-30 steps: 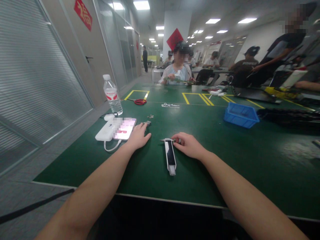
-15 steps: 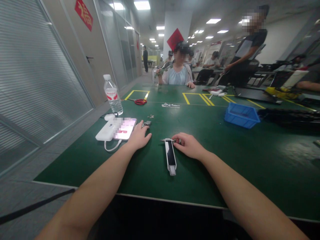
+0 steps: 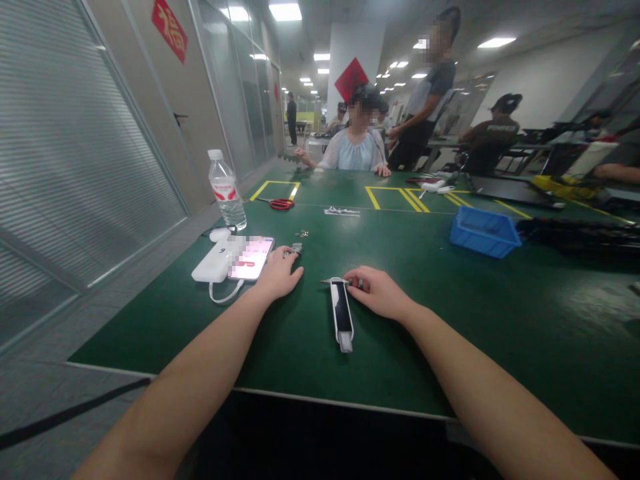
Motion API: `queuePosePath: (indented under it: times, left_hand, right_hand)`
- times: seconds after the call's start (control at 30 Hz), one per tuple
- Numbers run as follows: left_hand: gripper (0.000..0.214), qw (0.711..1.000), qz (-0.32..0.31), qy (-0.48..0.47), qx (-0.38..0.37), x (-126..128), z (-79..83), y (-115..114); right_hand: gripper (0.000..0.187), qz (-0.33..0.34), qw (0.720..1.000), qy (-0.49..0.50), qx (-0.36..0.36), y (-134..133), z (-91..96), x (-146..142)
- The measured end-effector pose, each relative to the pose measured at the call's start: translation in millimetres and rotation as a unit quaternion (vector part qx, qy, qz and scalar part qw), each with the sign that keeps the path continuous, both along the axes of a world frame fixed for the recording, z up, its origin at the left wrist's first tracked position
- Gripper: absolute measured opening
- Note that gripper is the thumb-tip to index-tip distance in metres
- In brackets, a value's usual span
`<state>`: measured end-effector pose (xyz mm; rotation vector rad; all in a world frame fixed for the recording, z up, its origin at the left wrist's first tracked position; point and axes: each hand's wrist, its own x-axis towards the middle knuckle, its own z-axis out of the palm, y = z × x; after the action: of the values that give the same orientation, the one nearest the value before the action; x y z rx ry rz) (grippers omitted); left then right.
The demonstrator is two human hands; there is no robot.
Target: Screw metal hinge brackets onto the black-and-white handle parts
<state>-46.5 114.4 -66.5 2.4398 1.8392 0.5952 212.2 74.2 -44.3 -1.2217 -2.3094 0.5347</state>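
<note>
My left hand (image 3: 277, 272) lies on the green table with its thumb apart. Its fingertips rest against a small grey metal part (image 3: 297, 249), partly covered by them. Farther right, my right hand (image 3: 377, 288) has its fingers closed around the end of a thin pointed metal rod (image 3: 330, 281). That rod lies crosswise at the top of a long white-framed piece with a dark face (image 3: 342, 307), which has a pale block at its near end. Just beyond my left hand are several tiny metal pieces (image 3: 303, 233).
Left of my left hand are a lit phone (image 3: 256, 259), a white power bank (image 3: 213, 261) with a cable and a water bottle (image 3: 227, 193). Farther back lie red-handled scissors (image 3: 281, 204) and silvery strips (image 3: 341, 212). A blue bin (image 3: 485, 231) stands right. One person (image 3: 354, 150) sits opposite.
My left fingers have shifted slightly at the grey metal part. My right hand and the rod have stayed put. Behind the table, a standing person has moved left, and the seated person's raised hand has lowered.
</note>
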Motion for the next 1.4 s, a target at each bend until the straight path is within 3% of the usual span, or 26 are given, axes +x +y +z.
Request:
queuePosePath:
  times: [0.5, 0.87, 1.1, 1.4]
  left_hand:
    - [0.047, 1.000, -0.002, -0.008, -0.007, 1, 3.9, -3]
    - [0.053, 0.999, -0.007, -0.035, 0.012, -1, -1.7, 0]
    - [0.047, 0.997, -0.018, -0.059, 0.036, -2, -5.4, 5]
    - [0.038, 0.979, -0.026, -0.176, 0.101, 7, 14.7, -6]
  right_hand:
    - [0.019, -0.001, 1.000, -0.002, 0.001, 2, -2.1, 0]
    - [0.020, -0.002, 1.000, -0.005, 0.002, 1, -1.7, 0]
    - [0.020, 0.001, 1.000, -0.005, 0.008, 1, -2.4, 1]
    - [0.020, 0.003, 1.000, -0.005, 0.002, 1, -1.0, 1]
